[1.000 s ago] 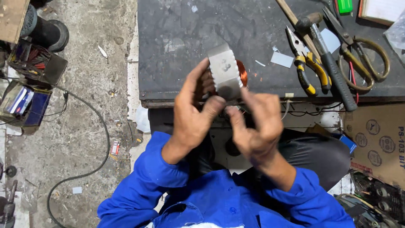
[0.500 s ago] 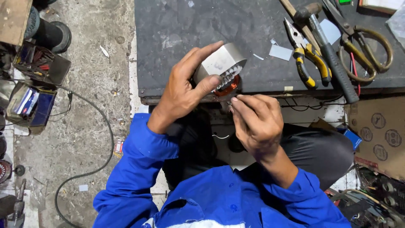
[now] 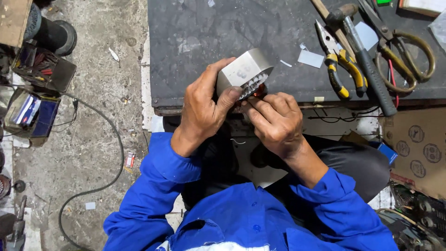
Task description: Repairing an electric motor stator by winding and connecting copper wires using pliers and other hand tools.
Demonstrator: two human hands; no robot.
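Seen from above, a person in a blue work jacket sits at the near edge of a dark, scuffed workbench (image 3: 195,42). On the concrete floor at far left lie open boxes of small parts (image 3: 32,111) and a black cable (image 3: 100,153). The left hand (image 3: 202,111) is wrapped around a grey metal motor stator block with slotted teeth (image 3: 244,72), its thumb pressed on the near face and its fingers curled over the far side, so the block is held just above the bench edge, tilted, with its toothed opening facing down and right. A trace of copper-coloured winding (image 3: 258,89) shows at that opening. The right hand (image 3: 276,123) sits directly below and right of the block, fingertips pinched together at the winding, touching it; what they pinch cannot be made out. The right hand is thus the nearer to the opening. Farther right on the bench lie yellow-handled pliers (image 3: 341,69), a black-handled hammer (image 3: 367,65) and large metal scissors (image 3: 409,51).
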